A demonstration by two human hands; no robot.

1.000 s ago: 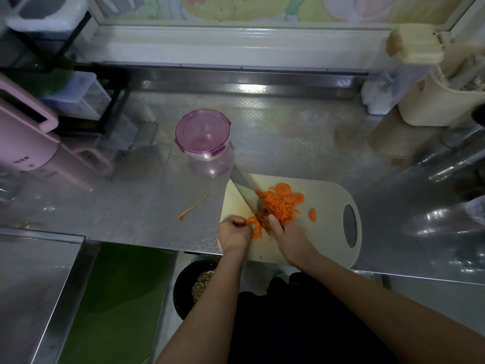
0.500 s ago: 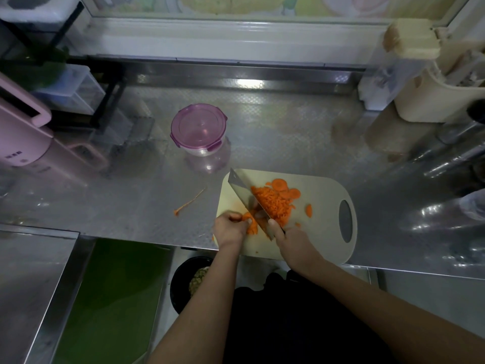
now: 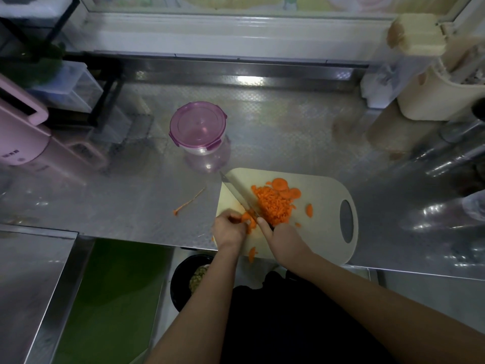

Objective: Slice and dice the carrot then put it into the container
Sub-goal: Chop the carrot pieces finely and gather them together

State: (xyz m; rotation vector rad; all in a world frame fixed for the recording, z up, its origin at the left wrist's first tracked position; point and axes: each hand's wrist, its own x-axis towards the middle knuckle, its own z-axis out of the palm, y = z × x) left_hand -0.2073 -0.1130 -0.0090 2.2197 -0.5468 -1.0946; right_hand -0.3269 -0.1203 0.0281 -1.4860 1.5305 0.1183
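Observation:
A cream cutting board [image 3: 322, 203] lies at the counter's front edge. On it sits a heap of diced carrot [image 3: 273, 206], with round slices [image 3: 280, 185] behind it and a loose slice [image 3: 309, 210] to the right. My right hand [image 3: 282, 239] grips the handle of a knife [image 3: 240, 193]; its blade rests on the board beside the heap. My left hand [image 3: 229, 228] has curled fingers on carrot pieces [image 3: 249, 219] just left of the blade. The round container [image 3: 198, 131] with a purple lid stands closed behind the board.
A carrot peel strip [image 3: 187, 202] lies on the steel counter [image 3: 288, 132] left of the board. A pink appliance [image 3: 19, 135] stands far left, a beige bin [image 3: 435, 95] and metal pots far right. A black bowl [image 3: 189, 279] sits below the counter edge.
The blade, lifted and tilted half a second ago, now lies low on the board against the heap. Both hands stay at the board's near left part.

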